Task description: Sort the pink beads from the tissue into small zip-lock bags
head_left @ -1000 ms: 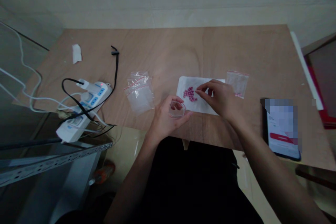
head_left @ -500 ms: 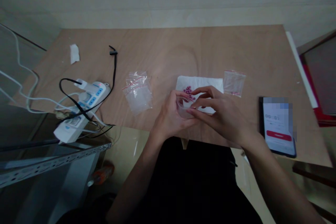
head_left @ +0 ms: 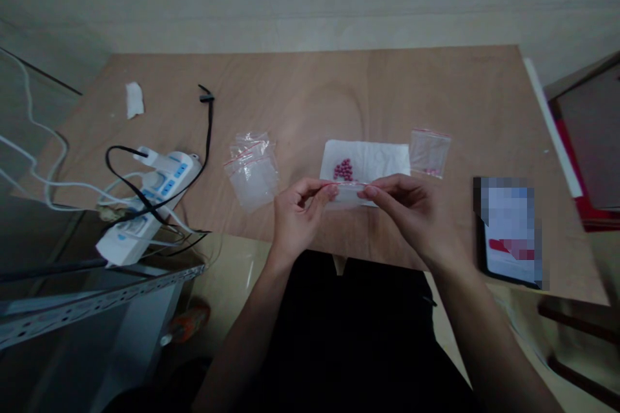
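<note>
A small clear zip bag with a red-edged top is stretched between my two hands over the table's front part. My left hand pinches its left top corner between thumb and forefinger. At the right top corner, my right hand grips the bag the same way. What the bag holds, if anything, cannot be made out. Just beyond it, a cluster of small dark pink beads lies on a white paper sheet. The bag and my fingers cover the sheet's near edge.
Left of my hands lies a pile of clear zip bags. Another zip bag with a few pink bits lies right of the paper. A phone rests at the right. A power strip with tangled cables occupies the left edge.
My right hand's fingers have left the bag's mouth and now pinch its right corner. The bag's mouth, held open before, is now drawn flat and straight. More beads show.
</note>
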A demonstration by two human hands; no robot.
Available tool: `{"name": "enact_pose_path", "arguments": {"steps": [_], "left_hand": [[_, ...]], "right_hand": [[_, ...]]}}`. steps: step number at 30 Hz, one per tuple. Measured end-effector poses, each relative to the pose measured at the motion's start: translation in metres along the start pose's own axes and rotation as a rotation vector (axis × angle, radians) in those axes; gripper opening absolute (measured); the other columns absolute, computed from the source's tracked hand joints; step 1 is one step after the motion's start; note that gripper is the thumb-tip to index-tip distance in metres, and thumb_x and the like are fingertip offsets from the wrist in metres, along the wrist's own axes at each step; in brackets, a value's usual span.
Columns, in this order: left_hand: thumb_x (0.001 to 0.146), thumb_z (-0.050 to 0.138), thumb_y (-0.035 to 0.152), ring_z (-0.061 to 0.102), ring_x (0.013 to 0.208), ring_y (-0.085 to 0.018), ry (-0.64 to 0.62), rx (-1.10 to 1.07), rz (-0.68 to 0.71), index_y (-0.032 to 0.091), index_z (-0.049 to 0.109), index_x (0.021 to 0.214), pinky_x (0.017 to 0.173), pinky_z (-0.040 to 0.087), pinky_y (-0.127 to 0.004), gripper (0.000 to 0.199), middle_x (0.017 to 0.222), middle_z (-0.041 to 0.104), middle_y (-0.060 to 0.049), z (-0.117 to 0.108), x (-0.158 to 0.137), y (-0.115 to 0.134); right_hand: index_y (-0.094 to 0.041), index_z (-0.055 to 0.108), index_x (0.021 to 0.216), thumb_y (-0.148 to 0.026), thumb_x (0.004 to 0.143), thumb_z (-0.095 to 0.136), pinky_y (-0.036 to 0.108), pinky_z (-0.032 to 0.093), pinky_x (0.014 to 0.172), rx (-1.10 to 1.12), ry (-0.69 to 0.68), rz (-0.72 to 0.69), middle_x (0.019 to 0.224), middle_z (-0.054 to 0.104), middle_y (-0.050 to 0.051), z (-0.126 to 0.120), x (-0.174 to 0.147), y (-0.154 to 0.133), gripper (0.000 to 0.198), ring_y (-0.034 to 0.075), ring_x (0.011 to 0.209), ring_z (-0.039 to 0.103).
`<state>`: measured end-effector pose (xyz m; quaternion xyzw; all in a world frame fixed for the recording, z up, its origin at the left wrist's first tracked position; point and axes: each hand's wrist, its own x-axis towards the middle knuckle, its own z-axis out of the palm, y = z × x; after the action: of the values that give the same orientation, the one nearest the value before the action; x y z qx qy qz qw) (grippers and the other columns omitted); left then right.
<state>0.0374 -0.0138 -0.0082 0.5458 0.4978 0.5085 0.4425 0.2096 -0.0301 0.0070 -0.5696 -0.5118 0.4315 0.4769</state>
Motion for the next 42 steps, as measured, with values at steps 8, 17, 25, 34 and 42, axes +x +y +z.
{"name": "enact_pose_path", "arguments": {"steps": [8,17,25,34,42], "left_hand": [[0.080,0.070,0.038,0.071,0.068,-0.015,-0.074,0.022,-0.003,0.017,0.071,0.078,0.067,0.058,-0.026,0.021,0.076,0.076,-0.005,-0.002,-0.001,0.008],[0.081,0.070,0.042,0.069,0.071,-0.015,-0.202,-0.077,-0.030,0.018,0.067,0.079,0.068,0.057,-0.027,0.024,0.078,0.074,-0.004,0.002,-0.005,0.013],[0.081,0.072,0.036,0.069,0.069,-0.015,-0.184,-0.002,0.028,0.018,0.072,0.075,0.065,0.056,-0.028,0.019,0.075,0.076,-0.004,0.006,-0.003,0.013],[0.087,0.065,0.029,0.065,0.064,-0.012,-0.143,0.276,0.205,0.019,0.068,0.076,0.062,0.051,-0.024,0.014,0.071,0.071,0.000,0.011,-0.005,0.020],[0.092,0.057,0.027,0.070,0.077,-0.014,-0.319,0.206,0.151,0.021,0.072,0.090,0.072,0.054,-0.026,0.017,0.085,0.076,-0.002,-0.005,0.002,0.021]], "right_hand": [[-0.021,0.067,0.088,-0.042,0.076,0.074,0.030,0.053,0.068,0.027,0.021,-0.044,0.086,0.071,0.003,0.006,-0.005,-0.001,0.025,0.017,0.078,0.065],[-0.020,0.071,0.067,-0.039,0.072,0.079,0.028,0.053,0.061,0.117,0.013,-0.028,0.067,0.072,0.002,0.014,-0.007,-0.009,0.021,0.015,0.061,0.065],[-0.022,0.074,0.070,-0.046,0.070,0.078,0.029,0.055,0.058,0.175,-0.002,0.031,0.069,0.075,0.003,0.012,-0.008,0.000,0.024,0.016,0.062,0.067],[-0.022,0.075,0.083,-0.031,0.086,0.065,0.030,0.054,0.061,-0.140,0.109,-0.084,0.078,0.076,0.003,0.008,-0.018,-0.003,0.015,0.016,0.065,0.067],[-0.023,0.068,0.101,-0.025,0.085,0.066,0.026,0.055,0.056,-0.066,0.071,-0.133,0.073,0.073,0.000,-0.013,-0.006,-0.021,0.016,0.014,0.059,0.067]]}}
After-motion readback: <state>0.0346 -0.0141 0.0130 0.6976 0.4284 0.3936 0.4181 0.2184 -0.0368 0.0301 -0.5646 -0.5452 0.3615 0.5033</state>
